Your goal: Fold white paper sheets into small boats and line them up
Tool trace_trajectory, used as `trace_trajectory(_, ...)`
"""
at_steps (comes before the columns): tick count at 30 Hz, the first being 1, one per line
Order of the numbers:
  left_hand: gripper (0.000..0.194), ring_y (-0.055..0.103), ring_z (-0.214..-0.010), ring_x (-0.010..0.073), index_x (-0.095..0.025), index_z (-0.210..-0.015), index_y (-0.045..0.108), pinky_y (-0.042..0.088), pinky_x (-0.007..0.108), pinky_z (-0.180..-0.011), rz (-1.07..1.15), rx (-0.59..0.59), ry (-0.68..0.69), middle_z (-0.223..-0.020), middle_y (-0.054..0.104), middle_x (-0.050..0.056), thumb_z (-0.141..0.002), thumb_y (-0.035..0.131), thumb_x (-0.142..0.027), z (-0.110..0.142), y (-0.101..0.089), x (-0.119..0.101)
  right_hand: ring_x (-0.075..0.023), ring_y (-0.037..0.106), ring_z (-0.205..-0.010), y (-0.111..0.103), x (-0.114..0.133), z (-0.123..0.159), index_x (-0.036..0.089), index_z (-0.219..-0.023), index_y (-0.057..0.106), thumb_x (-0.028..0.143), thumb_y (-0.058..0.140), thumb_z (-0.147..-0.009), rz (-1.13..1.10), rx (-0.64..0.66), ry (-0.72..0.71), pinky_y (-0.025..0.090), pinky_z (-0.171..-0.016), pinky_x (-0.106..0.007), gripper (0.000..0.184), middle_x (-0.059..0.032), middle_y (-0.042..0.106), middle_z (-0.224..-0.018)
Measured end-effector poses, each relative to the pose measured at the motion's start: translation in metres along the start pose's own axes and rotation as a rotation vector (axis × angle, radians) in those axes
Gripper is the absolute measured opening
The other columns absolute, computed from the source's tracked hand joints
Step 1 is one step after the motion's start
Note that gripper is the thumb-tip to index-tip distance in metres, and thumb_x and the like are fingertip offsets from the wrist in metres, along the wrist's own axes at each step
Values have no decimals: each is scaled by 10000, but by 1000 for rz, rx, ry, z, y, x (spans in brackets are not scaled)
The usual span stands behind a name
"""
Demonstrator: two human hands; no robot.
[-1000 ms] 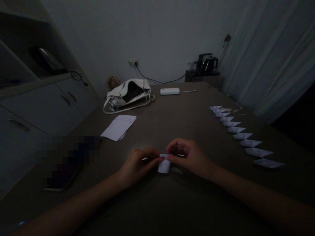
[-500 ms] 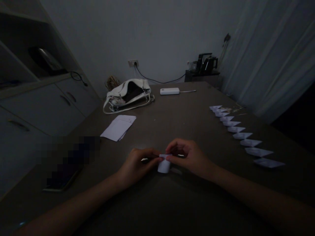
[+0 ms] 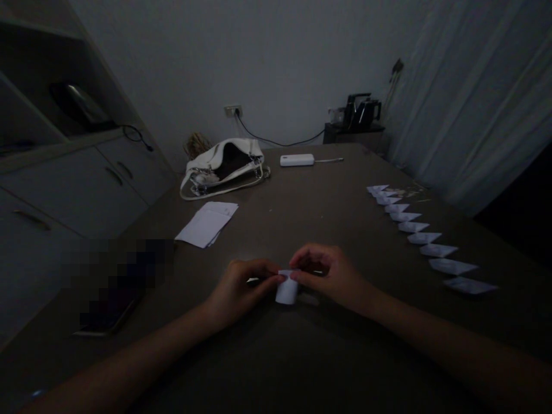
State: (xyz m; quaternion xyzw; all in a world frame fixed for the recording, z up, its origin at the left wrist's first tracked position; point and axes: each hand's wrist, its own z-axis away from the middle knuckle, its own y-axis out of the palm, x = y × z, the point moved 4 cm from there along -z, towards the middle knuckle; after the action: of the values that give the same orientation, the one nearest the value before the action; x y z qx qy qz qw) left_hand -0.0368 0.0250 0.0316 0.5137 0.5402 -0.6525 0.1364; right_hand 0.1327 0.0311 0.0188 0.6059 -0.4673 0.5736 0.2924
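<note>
Between my two hands is a small folded piece of white paper [image 3: 286, 292], held just above the dark table. My left hand [image 3: 245, 287] pinches its upper left edge between thumb and fingers. On the upper right edge, my right hand [image 3: 325, 270] pinches it the same way, thumb in front. The paper's lower part hangs free, slightly curved, toward me. A row of several folded paper boats [image 3: 437, 250] runs along the right side of the table. To the left of my hands lies a stack of white paper sheets [image 3: 207, 223].
A white handbag [image 3: 228, 164] lies at the back left. A white power bank [image 3: 297, 160] with a short cable sits near the far edge. At the left front is a phone [image 3: 103, 322], partly pixelated. Beyond the table stands a black kettle [image 3: 365, 114].
Almost nothing differs. Both hands keep their pinch on the folded paper, and the whole view has shifted very slightly.
</note>
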Motion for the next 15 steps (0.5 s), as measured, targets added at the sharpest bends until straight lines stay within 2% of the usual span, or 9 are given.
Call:
trace_trajectory(6, 192, 649, -730, 142, -114, -863, 667, 486, 199, -635, 27, -25, -60, -801, 707, 49, -847, 570, -280, 0, -2, -1, -114, 599, -619, -1, -4, -2, 152, -796, 641, 352, 662, -782, 35, 19, 47, 473, -576, -224, 201, -16, 641, -693)
trace_trajectory(15, 206, 637, -703, 141, -113, -806, 658, 480, 201, -627, 70, -10, -81, -756, 695, 44, -835, 577, -301, 0, -2, -2, -113, 572, -589, 1, -4, 0, 148, -713, 640, 329, 653, -782, 85, -29, 60, 432, -533, -217, 194, -15, 625, -639)
